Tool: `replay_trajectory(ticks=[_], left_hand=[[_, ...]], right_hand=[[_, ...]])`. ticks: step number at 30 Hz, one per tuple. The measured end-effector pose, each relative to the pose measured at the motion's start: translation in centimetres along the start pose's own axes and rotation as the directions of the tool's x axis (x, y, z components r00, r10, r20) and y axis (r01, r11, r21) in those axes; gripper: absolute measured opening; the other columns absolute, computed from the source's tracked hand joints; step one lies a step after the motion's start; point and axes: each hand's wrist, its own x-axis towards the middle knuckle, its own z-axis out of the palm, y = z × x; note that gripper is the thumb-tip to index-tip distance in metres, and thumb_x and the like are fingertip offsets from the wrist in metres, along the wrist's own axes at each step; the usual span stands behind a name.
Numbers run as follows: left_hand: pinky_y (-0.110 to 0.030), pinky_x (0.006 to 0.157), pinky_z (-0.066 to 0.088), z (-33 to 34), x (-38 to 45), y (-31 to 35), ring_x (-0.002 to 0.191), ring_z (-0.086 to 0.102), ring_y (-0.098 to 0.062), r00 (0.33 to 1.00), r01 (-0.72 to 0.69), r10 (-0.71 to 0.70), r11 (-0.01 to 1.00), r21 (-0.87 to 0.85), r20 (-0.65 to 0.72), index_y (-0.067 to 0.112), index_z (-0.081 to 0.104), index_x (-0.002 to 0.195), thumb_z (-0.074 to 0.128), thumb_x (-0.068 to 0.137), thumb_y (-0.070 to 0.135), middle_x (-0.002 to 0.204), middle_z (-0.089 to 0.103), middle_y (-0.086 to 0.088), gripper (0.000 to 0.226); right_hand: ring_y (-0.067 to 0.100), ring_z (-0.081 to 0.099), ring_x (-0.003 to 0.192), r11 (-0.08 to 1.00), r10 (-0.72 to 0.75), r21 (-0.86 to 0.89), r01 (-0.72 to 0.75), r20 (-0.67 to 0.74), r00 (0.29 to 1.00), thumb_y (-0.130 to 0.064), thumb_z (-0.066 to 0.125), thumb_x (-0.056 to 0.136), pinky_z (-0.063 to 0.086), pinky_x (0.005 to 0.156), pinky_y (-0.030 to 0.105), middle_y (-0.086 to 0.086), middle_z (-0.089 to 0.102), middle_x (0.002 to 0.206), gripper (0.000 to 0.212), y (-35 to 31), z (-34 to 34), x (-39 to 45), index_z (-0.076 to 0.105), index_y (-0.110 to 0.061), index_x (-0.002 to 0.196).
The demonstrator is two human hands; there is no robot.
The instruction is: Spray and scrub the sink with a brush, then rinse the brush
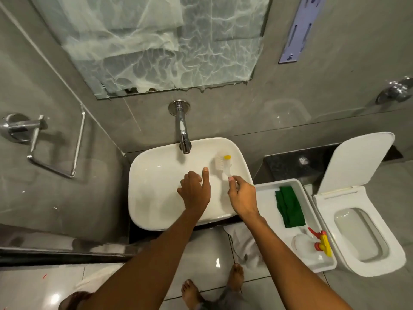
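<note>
1. Nearest you, your two bare forearms reach forward over the front rim of a white sink [143, 211], which sits on a dark counter [288, 168].
2. Your right hand [242, 198] is closed on the clear handle of a brush [221, 163], pinching it at its near end with the fingertips.
3. The brush's long axis runs from that hand away from you and slightly left. Its white bristle head with a yellow spot lies at the far right of the basin, just right of the tap [184, 139].
4. Your left hand [195, 190] hovers over the middle of the basin, holding nothing, index finger pointing away, just left of the brush handle.
5. No water can be seen running from the tap.
6. To your right, a white tray [263, 191] holds a green cloth [289, 205] and, nearer you, a spray bottle [310, 243] lying down.
7. Judged from this, the brush head need only swing left to sit beneath the tap; your left hand is nearer the tap.
</note>
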Motion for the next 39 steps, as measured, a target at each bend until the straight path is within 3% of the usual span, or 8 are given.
replay_trajectory(ticks=[5, 9, 12, 16, 22, 26, 32, 39], left_hand=[[-0.050, 0.090, 0.046, 3.9, -2.6, 2.3, 0.094, 0.063, -0.033, 0.933, -0.361, 0.361, 0.933, 0.008, 0.014, 0.009, 0.062, 0.095, 0.060, 0.107, 0.044, 0.095, 0.065, -0.007, 0.037], [-0.044, 0.107, 0.048, 7.8, -3.9, 4.1, 0.125, 0.062, -0.029, 0.803, -0.585, 0.568, 0.809, 0.054, 0.183, 0.012, 0.062, 0.129, 0.058, 0.103, 0.057, 0.134, 0.066, -0.006, 0.052], [-0.042, 0.132, 0.026, 11.0, -4.3, 4.6, 0.163, 0.031, -0.027, 0.719, -0.662, 0.587, 0.742, 0.108, 0.373, 0.009, 0.047, 0.159, 0.052, 0.104, 0.064, 0.173, 0.037, -0.010, 0.078], [-0.042, 0.136, 0.007, 13.6, -4.6, 3.5, 0.170, 0.009, -0.027, 0.652, -0.732, 0.596, 0.655, 0.186, 0.468, 0.010, 0.027, 0.169, 0.043, 0.106, 0.066, 0.181, 0.014, -0.009, 0.086], [-0.049, 0.138, 0.012, 15.3, -4.2, 2.6, 0.170, -0.006, -0.021, 0.660, -0.728, 0.581, 0.651, 0.214, 0.477, 0.012, 0.022, 0.171, 0.042, 0.111, 0.058, 0.183, 0.006, -0.005, 0.078], [-0.053, 0.136, 0.020, 15.7, -4.0, 2.5, 0.170, -0.007, -0.021, 0.671, -0.723, 0.552, 0.635, 0.272, 0.496, 0.013, 0.020, 0.171, 0.035, 0.111, 0.062, 0.183, 0.005, -0.003, 0.079], [-0.054, 0.137, 0.014, 15.8, -4.1, 2.8, 0.169, -0.016, -0.017, 0.687, -0.703, 0.490, 0.635, 0.320, 0.536, 0.019, 0.021, 0.171, 0.029, 0.111, 0.066, 0.183, 0.002, 0.002, 0.077], [-0.054, 0.137, 0.012, 15.4, -4.2, 3.4, 0.169, -0.015, -0.018, 0.692, -0.692, 0.475, 0.650, 0.314, 0.543, 0.018, 0.031, 0.169, 0.029, 0.111, 0.065, 0.183, 0.006, 0.001, 0.074]], right_hand=[[0.022, 0.076, 0.087, 0.997, 0.073, 0.053, -0.060, -0.280, 0.957, -0.053, 0.049, 0.106, 0.064, 0.081, 0.037, 0.006, 0.083, 0.103, 0.045, 6.0, -5.3, 0.5, 0.075, -0.021, 0.126], [0.023, 0.074, 0.095, 0.961, 0.268, 0.037, -0.274, -0.371, 0.889, -0.053, 0.047, 0.107, 0.053, 0.085, 0.031, 0.002, 0.079, 0.104, 0.043, 12.6, -8.0, 0.5, 0.075, -0.023, 0.118], [0.035, 0.073, 0.097, 0.903, 0.386, -0.076, -0.423, -0.289, 0.876, -0.041, 0.046, 0.111, 0.054, 0.087, 0.036, 0.014, 0.079, 0.108, 0.041, 16.6, -7.6, 0.6, 0.075, -0.015, 0.122], [0.042, 0.071, 0.115, 0.825, 0.528, -0.195, -0.531, -0.071, 0.846, -0.034, 0.041, 0.113, 0.056, 0.095, 0.043, 0.021, 0.076, 0.122, 0.041, 19.9, -5.5, 0.7, 0.071, -0.010, 0.127], [0.038, 0.070, 0.118, 0.770, 0.621, -0.212, -0.602, 0.029, 0.783, -0.031, 0.036, 0.115, 0.056, 0.103, 0.042, 0.019, 0.074, 0.125, 0.045, 24.3, -2.4, 2.4, 0.071, -0.005, 0.125], [0.039, 0.065, 0.119, 0.789, 0.602, -0.193, -0.584, 0.046, 0.797, -0.029, 0.034, 0.115, 0.054, 0.104, 0.045, 0.022, 0.069, 0.128, 0.047, 26.8, -0.6, 3.5, 0.070, -0.001, 0.128], [0.036, 0.051, 0.139, 0.779, 0.601, -0.257, -0.572, 0.046, 0.798, -0.026, 0.044, 0.114, 0.045, 0.118, 0.046, 0.018, 0.059, 0.147, 0.041, 28.9, 0.7, 4.4, 0.064, -0.009, 0.145], [0.036, 0.051, 0.141, 0.779, 0.621, -0.184, -0.599, 0.099, 0.777, -0.023, 0.051, 0.111, 0.043, 0.120, 0.047, 0.017, 0.055, 0.151, 0.041, 28.3, -0.2, 4.4, 0.062, -0.007, 0.147]])
